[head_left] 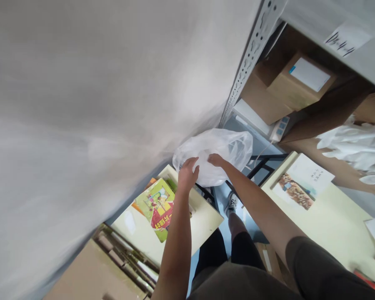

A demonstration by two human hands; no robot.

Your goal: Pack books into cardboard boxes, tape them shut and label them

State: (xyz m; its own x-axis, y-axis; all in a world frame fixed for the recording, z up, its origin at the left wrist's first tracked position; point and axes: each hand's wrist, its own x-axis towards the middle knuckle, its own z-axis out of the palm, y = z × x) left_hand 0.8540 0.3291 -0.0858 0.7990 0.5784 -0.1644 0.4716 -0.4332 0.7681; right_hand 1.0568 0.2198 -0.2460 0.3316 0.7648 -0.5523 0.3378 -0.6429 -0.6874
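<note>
A translucent white plastic bag [212,175] stands with its mouth spread, between the wall and a metal rack. At its near left edge is my left hand [188,175], its thumb and fingers apart. My right hand [216,160] reaches over the bag with curled fingers closed on the plastic; the fingertips are partly hidden. Below and left of my left hand, a green and red children's picture book [159,208] lies on a cream table [206,221], on top of other books.
A perforated rack post [248,62] rises behind the bag. Its shelves hold cardboard boxes [300,83] and a power strip [280,128]. A second cream table [337,216] at right carries a white illustrated book [300,183]. Flattened cardboard [93,275] leans at lower left.
</note>
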